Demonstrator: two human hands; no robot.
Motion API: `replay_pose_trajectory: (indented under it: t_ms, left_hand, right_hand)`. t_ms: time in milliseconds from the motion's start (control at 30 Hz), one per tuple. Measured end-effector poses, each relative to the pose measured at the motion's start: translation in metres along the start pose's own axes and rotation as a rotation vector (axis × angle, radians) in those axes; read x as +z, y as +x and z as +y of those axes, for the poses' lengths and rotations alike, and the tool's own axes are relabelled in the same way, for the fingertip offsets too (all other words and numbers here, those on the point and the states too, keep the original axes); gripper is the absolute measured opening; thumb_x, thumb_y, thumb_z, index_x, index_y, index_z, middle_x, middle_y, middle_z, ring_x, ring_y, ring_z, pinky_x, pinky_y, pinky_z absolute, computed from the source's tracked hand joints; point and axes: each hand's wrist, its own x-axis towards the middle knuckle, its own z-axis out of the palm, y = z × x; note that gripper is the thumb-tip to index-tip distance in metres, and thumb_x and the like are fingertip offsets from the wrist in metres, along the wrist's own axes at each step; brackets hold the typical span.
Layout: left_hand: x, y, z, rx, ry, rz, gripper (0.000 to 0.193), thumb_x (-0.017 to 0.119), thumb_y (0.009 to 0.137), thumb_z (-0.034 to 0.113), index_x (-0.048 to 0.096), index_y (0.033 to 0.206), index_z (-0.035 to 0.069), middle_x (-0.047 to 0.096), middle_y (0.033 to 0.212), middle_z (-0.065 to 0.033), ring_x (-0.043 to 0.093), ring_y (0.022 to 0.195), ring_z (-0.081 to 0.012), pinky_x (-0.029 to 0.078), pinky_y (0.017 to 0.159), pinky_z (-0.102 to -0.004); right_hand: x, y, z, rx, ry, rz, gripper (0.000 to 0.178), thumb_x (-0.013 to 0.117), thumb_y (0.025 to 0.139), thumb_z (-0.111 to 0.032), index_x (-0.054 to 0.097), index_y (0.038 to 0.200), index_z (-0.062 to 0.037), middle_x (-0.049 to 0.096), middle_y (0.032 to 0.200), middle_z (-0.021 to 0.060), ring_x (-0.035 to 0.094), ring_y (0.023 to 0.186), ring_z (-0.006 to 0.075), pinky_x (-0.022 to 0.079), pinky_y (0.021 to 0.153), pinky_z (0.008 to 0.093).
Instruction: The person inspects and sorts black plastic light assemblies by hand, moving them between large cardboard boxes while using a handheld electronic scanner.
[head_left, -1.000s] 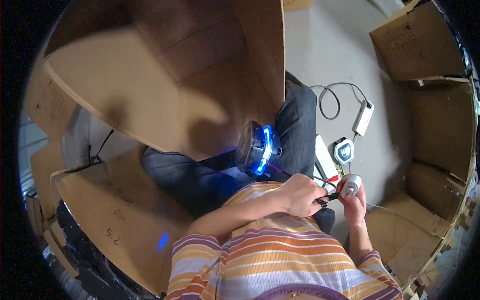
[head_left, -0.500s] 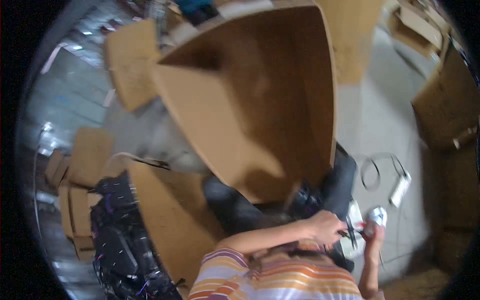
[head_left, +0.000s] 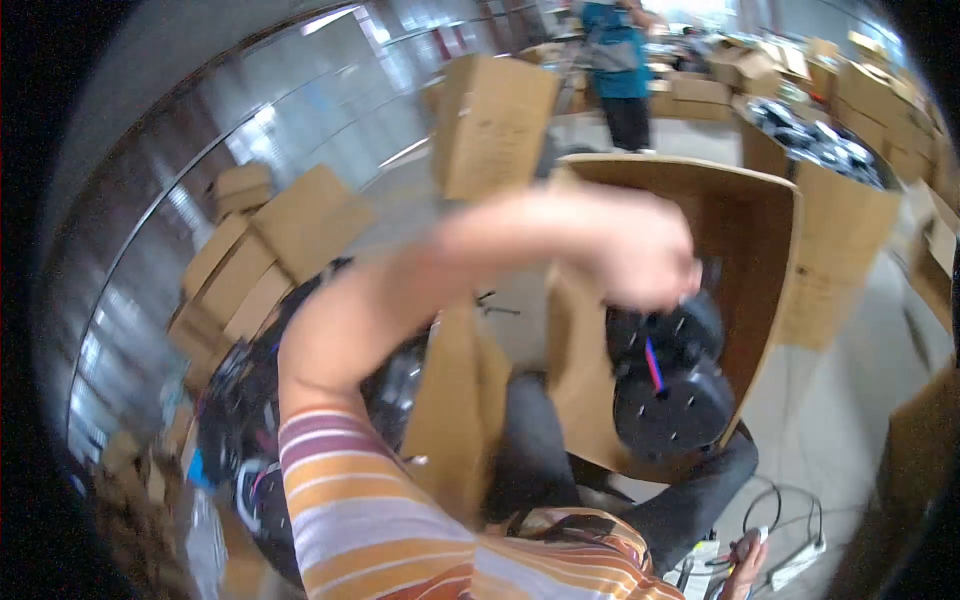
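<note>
My left hand (head_left: pixel 650 255), blurred by motion, reaches across above the open cardboard box (head_left: pixel 775 240) in front of me. Its fingers are closed on a black part with two round housings (head_left: pixel 668 385). That part hangs below the hand over the box opening, with red and blue wires running across it. Low on the right, my right hand (head_left: pixel 745 565) is partly in view beside my knee. It is curled round a small pale silvery object (head_left: pixel 762 535), whose kind I cannot make out.
A pile of black parts (head_left: pixel 265 400) lies to my left. Behind it lean several cartons (head_left: pixel 255 265). A white power strip (head_left: pixel 798 565) with cables rests on the floor at right. Another box of dark parts (head_left: pixel 815 145) stands far right. A person (head_left: pixel 617 75) stands beyond my box.
My left hand has moved from near my lap up over the box, with the black part now in it. The view has tilted up, showing more of the room. My right hand stays low right.
</note>
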Motion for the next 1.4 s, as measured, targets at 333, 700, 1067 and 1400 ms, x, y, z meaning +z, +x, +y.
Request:
replay_pose_trajectory:
  t_ms: [333,700,1067,1400]
  left_hand:
    - [-0.119,-0.268,-0.032,-0.913,0.186,0.923,0.035,0.038,0.078,0.032,0.058,0.069,0.005,0.037,0.045,0.0035,0.034,0.042,-0.0049,0.027,0.039,-0.0207]
    - [0.026,-0.412,-0.171,-1.458,0.444,0.435,0.037,0.039,0.075,0.031,0.049,0.092,-0.001,0.055,0.068,-0.0152,0.054,0.06,-0.0237,0.044,0.057,-0.0348]
    - [0.017,-0.3,-0.151,-1.603,0.214,-0.007,0.036,0.061,0.059,0.023,0.054,0.082,-0.004,0.057,0.076,-0.0176,0.056,0.07,-0.0257,0.046,0.062,-0.0359]
    - [0.026,0.006,-0.136,-0.685,0.449,0.232,0.028,0.047,0.068,0.034,0.059,0.082,0.014,0.057,0.082,-0.0094,0.054,0.078,-0.0237,0.043,0.067,-0.0366]
  right_hand:
    - [0.01,-0.003,-0.016,0.046,-0.217,-0.261,0.039,0.037,0.082,-0.019,0.03,0.116,-0.0003,0.037,0.116,0.0127,0.037,0.105,0.0228,0.035,0.084,0.03]
    - [0.024,0.0,-0.021,0.106,-0.454,-0.386,0.064,0.038,0.077,-0.047,0.021,0.122,-0.0051,0.02,0.127,0.0092,0.025,0.114,0.0224,0.021,0.093,0.0289]
    - [-0.067,0.082,0.181,0.017,-0.665,0.153,0.035,0.047,0.073,-0.029,0.043,0.087,0.0033,0.051,0.079,0.0222,0.052,0.071,0.0314,0.04,0.06,0.0368]
    - [-0.176,0.139,0.409,0.174,-0.768,0.462,0.055,0.043,0.073,-0.038,0.039,0.096,0.0114,0.046,0.077,0.0222,0.046,0.068,0.0285,0.037,0.057,0.0324]
